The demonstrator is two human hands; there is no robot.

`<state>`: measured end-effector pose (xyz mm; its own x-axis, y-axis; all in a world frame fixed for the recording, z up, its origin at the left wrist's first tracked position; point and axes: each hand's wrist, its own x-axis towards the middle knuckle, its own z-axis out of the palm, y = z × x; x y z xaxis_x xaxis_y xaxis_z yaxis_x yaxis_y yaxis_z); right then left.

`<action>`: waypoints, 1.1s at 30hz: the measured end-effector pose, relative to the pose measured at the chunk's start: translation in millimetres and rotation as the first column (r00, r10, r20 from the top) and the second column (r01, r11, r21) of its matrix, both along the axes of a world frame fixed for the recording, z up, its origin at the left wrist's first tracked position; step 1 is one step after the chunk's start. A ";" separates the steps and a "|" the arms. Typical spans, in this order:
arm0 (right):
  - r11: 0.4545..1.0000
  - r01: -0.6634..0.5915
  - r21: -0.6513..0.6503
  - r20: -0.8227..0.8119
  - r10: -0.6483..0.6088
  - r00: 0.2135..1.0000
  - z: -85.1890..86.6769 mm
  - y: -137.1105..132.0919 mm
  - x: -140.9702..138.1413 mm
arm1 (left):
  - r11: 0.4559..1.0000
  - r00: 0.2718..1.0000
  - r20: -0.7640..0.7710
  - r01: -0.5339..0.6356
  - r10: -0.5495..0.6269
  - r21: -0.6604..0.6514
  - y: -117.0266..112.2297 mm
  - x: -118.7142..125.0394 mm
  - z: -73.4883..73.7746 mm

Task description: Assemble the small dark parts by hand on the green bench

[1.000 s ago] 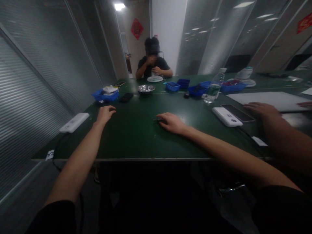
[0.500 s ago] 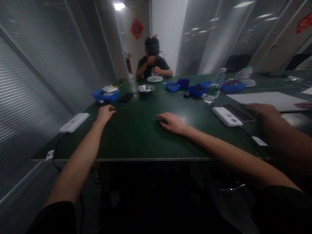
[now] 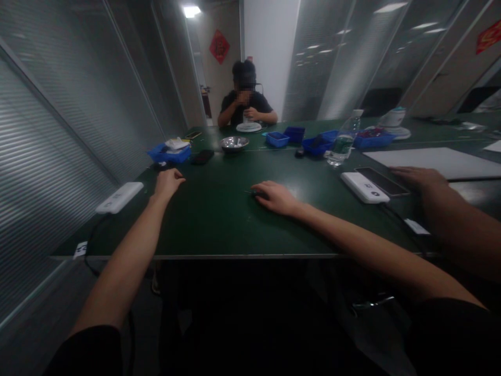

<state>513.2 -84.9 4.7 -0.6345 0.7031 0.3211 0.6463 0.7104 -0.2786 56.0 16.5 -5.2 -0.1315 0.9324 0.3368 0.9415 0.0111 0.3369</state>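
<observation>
My right hand rests on the green table with its fingers closed around a small dark tool. A thin, light metal shaft pokes out of the tool to the left, and the hand covers most of the rest. Farther left, my left hand is held with thumb and forefinger pinched together. Whatever may be between those fingertips is too small to make out. Beyond it lie a black phone-like object and a blue tray with white tissue in it.
A metal bowl, blue trays and a water bottle stand farther back. White power banks lie on both sides. At right, another person's hand rests by a white board. A person sits opposite.
My left thumb and forefinger have shifted slightly, their tips closing together. My right hand stays in place, with the dark tool turned slightly in its fingers.
</observation>
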 end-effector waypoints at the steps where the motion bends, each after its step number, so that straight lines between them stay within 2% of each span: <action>1: 1.000 -0.001 -0.001 0.001 0.001 1.000 -0.1 0.0 0.0 | 1.000 1.000 0.001 0.002 -0.002 -0.014 -0.6 0.4 1.3; 6: 1.000 0.003 0.009 0.006 -0.003 1.000 0.0 -0.1 -0.6 | 1.000 0.999 0.035 0.003 -0.002 -0.028 -4.8 1.7 6.9; 12: 1.000 0.003 0.001 0.005 -0.003 1.000 0.9 -0.1 -0.6 | 0.999 0.989 0.145 -0.032 0.036 -0.032 -4.9 -3.9 6.5; 19: 1.000 -0.004 0.014 0.010 0.004 1.000 -1.9 2.3 0.1 | 0.999 0.994 0.104 -0.039 0.041 -0.024 -3.2 -3.0 6.2; 25: 1.000 -0.004 0.010 0.020 0.003 1.000 -2.6 3.2 0.6 | 0.999 0.979 0.199 -0.035 0.042 -0.039 -5.3 2.8 6.9; 33: 1.000 -0.003 -0.001 0.010 0.003 1.000 0.6 0.0 -0.1 | 0.997 0.993 0.121 0.025 -0.016 -0.070 -4.6 -0.7 5.8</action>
<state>513.1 -84.9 5.3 -0.6396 0.7018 0.3136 0.6473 0.7118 -0.2727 55.3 11.9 0.6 -0.1476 0.9562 0.2527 0.8946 0.0201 0.4465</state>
